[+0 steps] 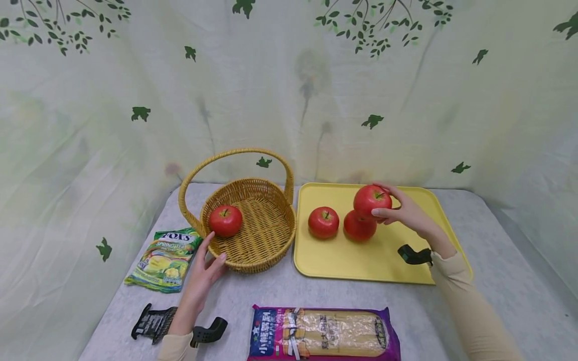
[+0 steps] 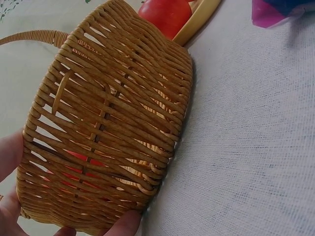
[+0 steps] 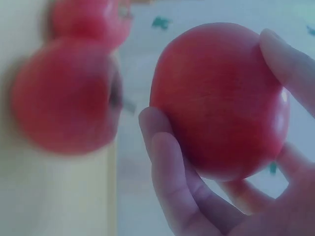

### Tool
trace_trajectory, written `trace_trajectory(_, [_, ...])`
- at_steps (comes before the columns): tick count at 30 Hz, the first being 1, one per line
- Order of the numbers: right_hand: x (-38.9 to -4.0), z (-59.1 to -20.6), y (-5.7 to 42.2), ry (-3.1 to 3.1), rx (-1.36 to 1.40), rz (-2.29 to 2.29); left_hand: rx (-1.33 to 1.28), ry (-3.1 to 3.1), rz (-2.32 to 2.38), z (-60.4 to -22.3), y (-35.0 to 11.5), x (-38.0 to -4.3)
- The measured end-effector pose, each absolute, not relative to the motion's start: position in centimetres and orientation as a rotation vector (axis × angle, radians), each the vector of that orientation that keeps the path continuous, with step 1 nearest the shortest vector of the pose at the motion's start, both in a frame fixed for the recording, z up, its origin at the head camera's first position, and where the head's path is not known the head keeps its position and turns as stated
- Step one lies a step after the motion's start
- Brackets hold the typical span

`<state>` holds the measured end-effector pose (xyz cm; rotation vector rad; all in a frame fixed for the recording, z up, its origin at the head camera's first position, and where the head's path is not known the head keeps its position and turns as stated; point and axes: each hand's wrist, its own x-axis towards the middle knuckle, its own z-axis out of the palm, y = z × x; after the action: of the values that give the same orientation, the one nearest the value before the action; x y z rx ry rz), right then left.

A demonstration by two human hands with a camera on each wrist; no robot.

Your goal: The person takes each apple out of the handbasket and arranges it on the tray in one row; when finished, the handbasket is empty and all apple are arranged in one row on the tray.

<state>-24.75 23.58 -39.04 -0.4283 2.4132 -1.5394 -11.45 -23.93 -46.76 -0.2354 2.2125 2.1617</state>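
Observation:
My right hand [image 1: 408, 213] grips a red apple [image 1: 371, 200] with thumb and fingers, holding it over the yellow tray [image 1: 406, 260]. In the head view this apple overlaps a second apple [image 1: 359, 228] on the tray, and a third apple [image 1: 323, 222] sits to the left. The right wrist view shows the held apple [image 3: 221, 103] apart from the blurred ones. My left hand [image 1: 203, 276] holds the near left side of a wicker basket [image 1: 266, 260], its thumb [image 2: 10, 153] at the rim and other fingers low on the wall. One apple [image 1: 225, 220] lies inside the basket.
A green candy bag [image 1: 164, 260] lies left of the basket, and a small black packet [image 1: 153, 322] is near my left wrist. A purple noodle package [image 1: 325, 333] lies at the front. The basket's tall handle [image 1: 248, 150] arches up. A printed curtain [image 1: 289, 90] stands behind.

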Motion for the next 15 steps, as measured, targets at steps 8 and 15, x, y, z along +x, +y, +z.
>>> trace_trajectory(8, [-22.8,-40.0,28.6,2.532,-0.306,-1.482,-0.235,2.21,2.164,-46.7,-23.9,-11.4])
trace_trajectory(15, [-21.9,-41.6,30.9,2.576,-0.215,-1.39,-0.215,2.214,2.169,-46.8,-23.9,-11.4])
